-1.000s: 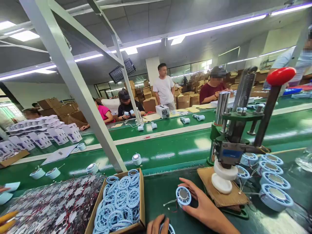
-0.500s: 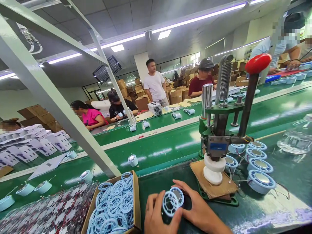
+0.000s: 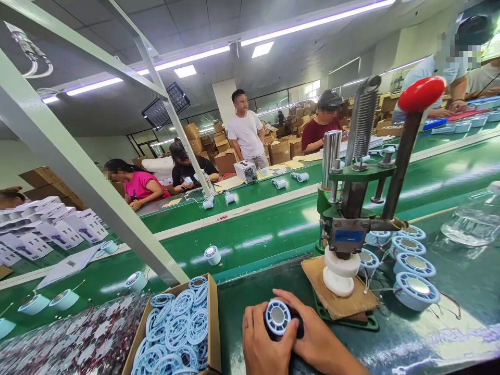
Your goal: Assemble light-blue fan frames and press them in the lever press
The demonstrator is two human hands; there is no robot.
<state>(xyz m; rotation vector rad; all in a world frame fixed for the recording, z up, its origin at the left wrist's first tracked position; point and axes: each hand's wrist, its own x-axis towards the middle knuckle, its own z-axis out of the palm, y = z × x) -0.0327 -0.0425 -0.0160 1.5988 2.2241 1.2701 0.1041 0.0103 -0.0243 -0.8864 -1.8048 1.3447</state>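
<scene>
Head view: a green bench (image 3: pixel 236 299) carries a press (image 3: pixel 347 229) right, a box (image 3: pixel 214 323) near left. Between them, left hand (image 3: pixel 267 338) and right hand (image 3: pixel 318 336) grasp a blue part (image 3: pixel 277 315), fingers curled around; even thumb pressure should keep it level.

The round light-blue part (image 3: pixel 278 316) — silver-centred, slotted around the rim — is held face-up
</scene>
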